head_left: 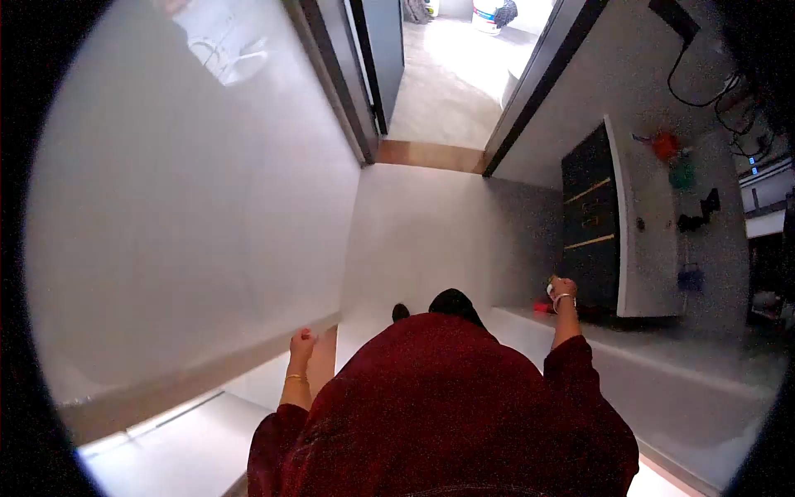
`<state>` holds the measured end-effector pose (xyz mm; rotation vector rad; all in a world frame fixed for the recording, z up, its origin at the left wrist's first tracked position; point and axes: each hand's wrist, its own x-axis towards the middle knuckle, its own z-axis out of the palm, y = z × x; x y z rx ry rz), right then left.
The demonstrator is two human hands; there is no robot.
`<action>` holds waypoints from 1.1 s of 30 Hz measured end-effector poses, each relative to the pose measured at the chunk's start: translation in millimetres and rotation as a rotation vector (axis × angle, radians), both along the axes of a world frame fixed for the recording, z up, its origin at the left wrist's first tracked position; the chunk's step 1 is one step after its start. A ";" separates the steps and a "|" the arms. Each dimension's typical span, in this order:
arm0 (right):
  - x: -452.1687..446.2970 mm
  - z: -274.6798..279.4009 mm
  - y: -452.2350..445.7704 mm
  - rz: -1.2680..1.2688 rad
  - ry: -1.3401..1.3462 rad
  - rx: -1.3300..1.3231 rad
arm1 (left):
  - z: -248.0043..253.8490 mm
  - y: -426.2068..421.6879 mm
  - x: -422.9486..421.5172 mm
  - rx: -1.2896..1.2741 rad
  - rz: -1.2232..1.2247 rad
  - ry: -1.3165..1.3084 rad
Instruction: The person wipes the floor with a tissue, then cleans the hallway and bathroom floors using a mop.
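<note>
My left hand hangs low at my left side, near the white wall. Its fingers are curled closed, and nothing shows in them. On the right, my right hand is closed round a small, pale thing whose kind I cannot make out. That hand is beside the dark-fronted drawer cabinet. A small red thing shows just below the hand; whether it is held or lies behind, I cannot tell.
Ahead, a doorway with a brown threshold leads to a brightly lit floor. A dark door stands open on its left. Beyond it is a white bucket. Several small items and cables are on the cabinet side at right.
</note>
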<state>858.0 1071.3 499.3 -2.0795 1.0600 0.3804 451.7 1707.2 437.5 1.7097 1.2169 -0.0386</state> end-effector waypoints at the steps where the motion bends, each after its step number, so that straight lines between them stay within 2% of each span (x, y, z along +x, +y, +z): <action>1: 3.1 3.8 -0.6 -0.048 -0.070 0.070 | -14.7 20.5 16.0 -0.019 0.036 -0.045; 2: 11.1 7.7 4.4 -0.100 -0.138 0.139 | 10.0 17.2 50.6 -0.042 0.003 0.007; 4: 31.5 3.7 6.3 -0.044 -0.111 0.075 | 87.4 0.3 134.1 -0.085 -0.071 0.109; 5: 49.6 0.7 8.1 -0.014 -0.091 0.040 | 79.6 5.4 158.1 -0.098 -0.089 0.105; 6: 68.7 -2.8 8.1 -0.046 -0.108 0.200 | 72.3 10.1 182.3 -0.111 -0.107 0.102; 7: 93.4 -13.5 9.2 -0.045 -0.132 0.194 | 61.3 7.1 204.7 -0.129 -0.117 0.106; 9: 145.7 -50.9 15.2 -0.034 -0.189 0.183 | 46.7 11.3 243.2 -0.163 -0.154 0.131; 10: 173.8 -62.2 21.4 -0.040 -0.131 0.252 | 38.6 12.1 256.1 -0.155 -0.175 0.146; 13: 244.2 -33.0 83.4 -0.019 -0.277 0.430 | -5.8 19.0 276.1 -0.112 -0.262 0.208; 15: 299.7 -11.2 119.7 0.173 -0.195 0.203 | -24.6 20.4 304.2 -0.098 -0.314 0.227; 16: 316.2 -21.9 137.2 0.242 -0.227 0.289 | -12.7 25.6 313.4 0.153 -0.574 0.273; 17: 333.8 -33.6 150.9 0.304 -0.258 0.373 | -0.9 27.4 332.4 0.045 -0.481 0.260; 19: 362.8 -7.0 208.0 0.372 -0.351 0.295 | 40.1 23.6 389.9 -0.171 -0.290 0.234; 21: 398.3 -41.9 245.5 0.440 -0.390 0.188 | 36.6 29.7 418.6 -0.218 -0.240 0.207; 22: 410.6 -52.3 257.4 0.457 -0.351 0.234 | 32.1 33.3 429.4 -0.237 -0.215 0.194; 24: 425.9 -32.1 307.9 0.480 -0.285 0.320 | -14.6 60.2 442.4 -0.161 -0.328 0.188; 29: 491.9 -48.0 394.1 0.522 -0.337 0.340 | -132.3 138.0 507.9 -0.167 -0.422 0.216; 30: 511.8 -76.9 401.4 0.536 -0.393 0.301 | -167.2 155.7 514.6 -0.152 -0.442 0.202; 31: 530.7 -75.4 412.2 0.552 -0.387 0.222 | -182.4 174.8 532.8 -0.132 -0.462 0.194; 33: 554.2 -73.2 416.8 0.580 -0.359 0.079 | -175.0 197.8 569.7 -0.104 -0.527 0.200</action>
